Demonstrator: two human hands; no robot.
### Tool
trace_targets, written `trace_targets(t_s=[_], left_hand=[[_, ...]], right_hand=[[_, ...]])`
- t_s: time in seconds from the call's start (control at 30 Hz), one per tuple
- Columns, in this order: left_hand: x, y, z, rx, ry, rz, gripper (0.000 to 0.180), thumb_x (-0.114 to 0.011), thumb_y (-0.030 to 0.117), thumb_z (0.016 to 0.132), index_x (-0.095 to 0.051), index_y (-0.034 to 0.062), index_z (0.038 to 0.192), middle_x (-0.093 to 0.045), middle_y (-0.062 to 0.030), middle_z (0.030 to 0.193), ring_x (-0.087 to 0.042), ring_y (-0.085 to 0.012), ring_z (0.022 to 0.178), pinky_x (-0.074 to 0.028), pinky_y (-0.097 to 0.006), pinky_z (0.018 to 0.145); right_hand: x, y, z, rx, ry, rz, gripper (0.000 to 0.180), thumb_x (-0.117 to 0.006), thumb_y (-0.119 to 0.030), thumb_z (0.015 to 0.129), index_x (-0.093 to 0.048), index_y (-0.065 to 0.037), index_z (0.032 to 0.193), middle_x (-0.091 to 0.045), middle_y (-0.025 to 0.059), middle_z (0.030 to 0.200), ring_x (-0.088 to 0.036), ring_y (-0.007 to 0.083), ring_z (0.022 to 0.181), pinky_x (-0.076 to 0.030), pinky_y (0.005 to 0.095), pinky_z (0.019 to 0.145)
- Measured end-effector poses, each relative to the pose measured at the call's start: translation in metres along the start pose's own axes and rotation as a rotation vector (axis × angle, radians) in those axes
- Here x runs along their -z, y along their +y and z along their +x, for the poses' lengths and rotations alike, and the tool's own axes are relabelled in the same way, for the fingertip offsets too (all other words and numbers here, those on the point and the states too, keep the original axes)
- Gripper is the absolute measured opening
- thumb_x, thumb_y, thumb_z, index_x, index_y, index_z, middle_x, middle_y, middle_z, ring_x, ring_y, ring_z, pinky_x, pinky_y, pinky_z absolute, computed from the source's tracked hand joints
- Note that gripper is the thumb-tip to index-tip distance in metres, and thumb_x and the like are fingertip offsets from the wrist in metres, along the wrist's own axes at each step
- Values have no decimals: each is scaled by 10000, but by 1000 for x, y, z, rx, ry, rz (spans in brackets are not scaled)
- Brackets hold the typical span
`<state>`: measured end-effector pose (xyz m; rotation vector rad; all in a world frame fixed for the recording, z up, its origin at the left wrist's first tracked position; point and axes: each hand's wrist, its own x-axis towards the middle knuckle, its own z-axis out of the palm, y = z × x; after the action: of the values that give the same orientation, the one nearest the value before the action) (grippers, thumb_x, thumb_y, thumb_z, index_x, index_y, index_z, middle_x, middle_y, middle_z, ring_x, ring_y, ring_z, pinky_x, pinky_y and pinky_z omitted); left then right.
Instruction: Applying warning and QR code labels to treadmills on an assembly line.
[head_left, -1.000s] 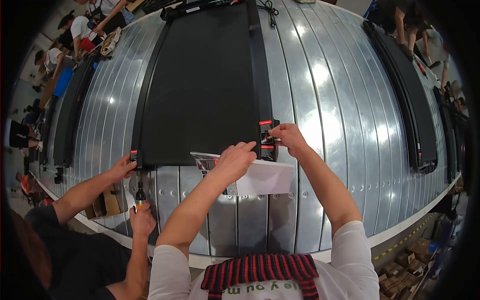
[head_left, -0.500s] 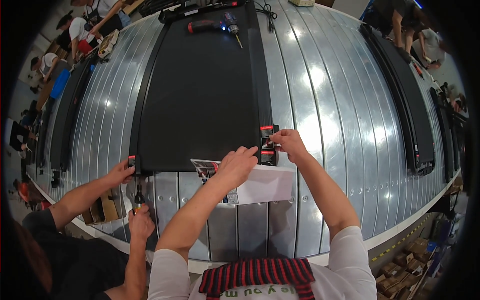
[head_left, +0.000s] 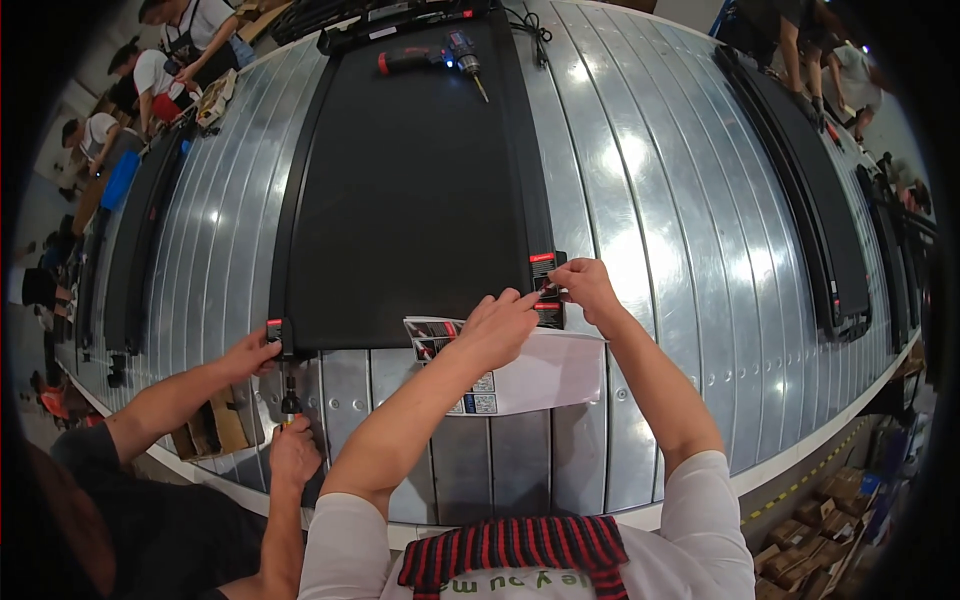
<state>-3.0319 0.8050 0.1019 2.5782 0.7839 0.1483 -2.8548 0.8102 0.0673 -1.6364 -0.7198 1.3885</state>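
Note:
A black treadmill deck (head_left: 410,200) lies flat on the metal table. Black labels with red bands (head_left: 541,264) are on its near right end cap. My right hand (head_left: 590,290) is closed in a pinch at that corner, on a small label (head_left: 547,291) that its fingertips partly cover. Beside it, my left hand (head_left: 497,330) has its fingertips closed at the same label. Under my left hand, a white label sheet (head_left: 555,370) with printed pictures hangs over the deck's near edge; my fingers hide whether I grip it.
At left, a co-worker's hand (head_left: 255,353) touches the other near end cap; their other hand (head_left: 296,452) holds a screwdriver-like tool under the edge. A cordless drill (head_left: 460,55) with its light on lies on the deck's far end. More black decks (head_left: 800,190) lie at right. Cardboard boxes (head_left: 815,525) stand below.
My left hand has moved right, so its fingertips come close to my right hand's at the label. The co-worker's tool has shifted slightly. The deck's near end appears slightly farther right.

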Motion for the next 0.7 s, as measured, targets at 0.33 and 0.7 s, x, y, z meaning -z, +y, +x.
trace_targets(t_s=[0.33, 0.7], left_hand=[[-5, -2, -1, 3, -31, 21, 123, -527, -22, 640, -577, 21, 743, -476, -68, 1120, -443, -227, 946, -386, -369, 733], [2, -9, 4, 5, -23, 57, 128, -538, -12, 636, -584, 37, 745, -494, -58, 1065, -455, -225, 937, -410, -382, 701]], right_hand=[[0, 17, 4, 112, 74, -39, 123, -583, -93, 683, -588, 30, 688, -553, 57, 603, -511, 107, 544, -416, 247, 476], [-7, 13, 17, 360, 186, -526, 137, -571, -98, 660, -581, 37, 638, -549, 69, 541, -501, 114, 491, -399, 249, 454]])
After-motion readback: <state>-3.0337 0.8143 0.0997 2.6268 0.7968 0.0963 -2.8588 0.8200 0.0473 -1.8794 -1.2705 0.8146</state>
